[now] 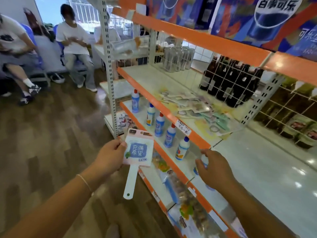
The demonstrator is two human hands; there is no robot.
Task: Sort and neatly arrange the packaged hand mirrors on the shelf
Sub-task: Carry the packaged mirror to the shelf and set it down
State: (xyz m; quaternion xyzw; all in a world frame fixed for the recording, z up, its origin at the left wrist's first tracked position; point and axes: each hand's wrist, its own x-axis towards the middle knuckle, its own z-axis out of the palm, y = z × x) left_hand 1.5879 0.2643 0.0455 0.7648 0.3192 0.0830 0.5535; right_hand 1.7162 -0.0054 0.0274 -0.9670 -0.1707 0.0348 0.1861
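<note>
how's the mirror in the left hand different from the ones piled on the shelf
The held mirror is gripped upright in the left hand, handle down, off the shelf; the pile lies flat and overlapping. The held mirror shows a blue panel on pink; the pile mixes pink, yellow and green. All look packaged.

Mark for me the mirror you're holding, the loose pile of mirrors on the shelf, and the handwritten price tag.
held hand mirror (138,150), head view: on the blue label of its square face.
pile of packaged mirrors (193,107), head view: on a pack near the pile's middle.
price tag (183,128), head view: on its white paper.
</note>
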